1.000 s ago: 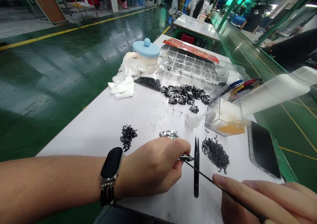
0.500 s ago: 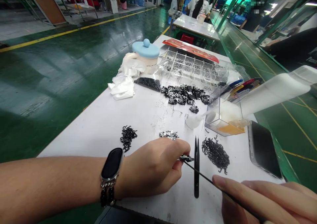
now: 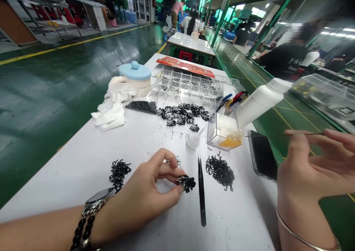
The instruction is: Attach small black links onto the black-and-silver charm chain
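Between thumb and fingers, my left hand pinches a small black-and-metal part above the white tabletop. My right hand is raised at the right and grips a thin dark rod-like tool, its slim end pointing left. Black tweezers lie on the table just right of the held part. Beyond them is a pile of small black bent pieces; a second black pile lies left of my left hand. Small shiny metal pieces show partly behind my left fingers.
Several black assemblies lie mid-table before a clear compartment box. A lidded mug and white tissue stand left. Rightward are a small dropper bottle, a clear holder, a white bottle and a phone.
My right hand has lifted away to the right with the thin tool, off the part. My left hand has turned, so the part shows more fully. The camera view has shifted.
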The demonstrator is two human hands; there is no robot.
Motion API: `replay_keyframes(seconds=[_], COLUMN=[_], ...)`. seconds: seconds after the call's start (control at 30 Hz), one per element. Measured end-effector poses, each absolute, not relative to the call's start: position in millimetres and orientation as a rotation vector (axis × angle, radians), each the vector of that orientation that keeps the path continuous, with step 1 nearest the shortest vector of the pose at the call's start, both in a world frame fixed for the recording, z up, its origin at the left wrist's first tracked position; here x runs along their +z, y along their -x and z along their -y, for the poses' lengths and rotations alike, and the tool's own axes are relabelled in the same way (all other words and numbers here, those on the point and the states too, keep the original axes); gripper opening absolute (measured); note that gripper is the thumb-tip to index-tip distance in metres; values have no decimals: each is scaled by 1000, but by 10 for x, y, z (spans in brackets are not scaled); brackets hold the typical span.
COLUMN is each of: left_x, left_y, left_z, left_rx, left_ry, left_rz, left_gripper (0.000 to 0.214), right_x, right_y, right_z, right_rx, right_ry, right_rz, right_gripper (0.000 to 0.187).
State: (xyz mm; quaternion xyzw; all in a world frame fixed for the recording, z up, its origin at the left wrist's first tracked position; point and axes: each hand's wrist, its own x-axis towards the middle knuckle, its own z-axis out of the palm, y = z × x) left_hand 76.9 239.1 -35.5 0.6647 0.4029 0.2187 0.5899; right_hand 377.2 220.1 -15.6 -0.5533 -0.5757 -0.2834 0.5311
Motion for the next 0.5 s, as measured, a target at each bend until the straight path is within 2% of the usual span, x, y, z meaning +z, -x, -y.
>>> replay_keyframes(seconds=[0.1,0.23,0.33,0.4,0.5], left_x=[-292,-277,-298,-300,-282], left_y=[-796,-828,-837,-844,-854], left_z=[-2409,-2439,-2462,-2467,-2459], left_rx=[456,439,444,455,475], left_ry=[-1232,-903,-769,-727,-702], left_rz=[-968,-872,-776,-739,-714], left_gripper=[31,35,37,37,36], right_x=[-289,-273,-240,-246,-289], right_y=[-3846,-3741,-3504,-3303,-3023], right_z=[-2250,-2234,-2132,-2038,-1926], right_rx=[-874,-734,-623,-425,131], right_ry=[1123,1348,1357,1292,1172], right_rz=[1287,1409,1471,1626,2005], right_gripper=[47,39,37,34,35])
